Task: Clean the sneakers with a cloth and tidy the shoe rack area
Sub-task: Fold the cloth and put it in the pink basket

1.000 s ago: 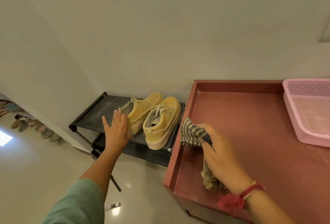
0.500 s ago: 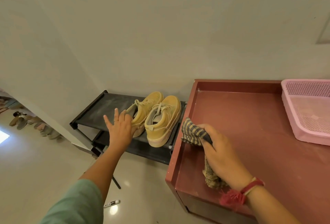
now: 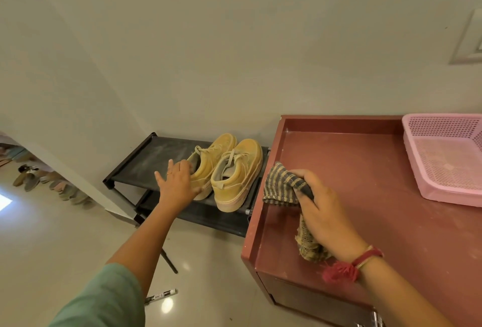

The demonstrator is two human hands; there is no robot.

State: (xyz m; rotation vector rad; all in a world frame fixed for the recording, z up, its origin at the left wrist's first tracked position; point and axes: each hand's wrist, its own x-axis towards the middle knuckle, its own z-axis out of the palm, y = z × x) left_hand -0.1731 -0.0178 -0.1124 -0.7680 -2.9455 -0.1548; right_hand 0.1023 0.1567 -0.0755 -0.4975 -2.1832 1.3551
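The step in hand looks like fetching the first shoe. The 2 yellow sneakers stand side by side, toes to the wall, at the right end of the black shoe rack, at 11 o'clock from the person. The left hand lies spread against the heel of the left sneaker, fingers straight, with nothing grasped yet. The right hand is clenched round the striped cloth, resting on the red cabinet top at 1 o'clock. A pink basket sits at 2 o'clock, and a marker pen lies on the floor at 7 o'clock.

Next, I judge, the fingers must hook the heel collar and lift that sneaker towards the cloth.

Against 1 second ago, the left hand sits further in and its fingertips reach the shoe's opening. The sneakers and the cloth hand have not moved.
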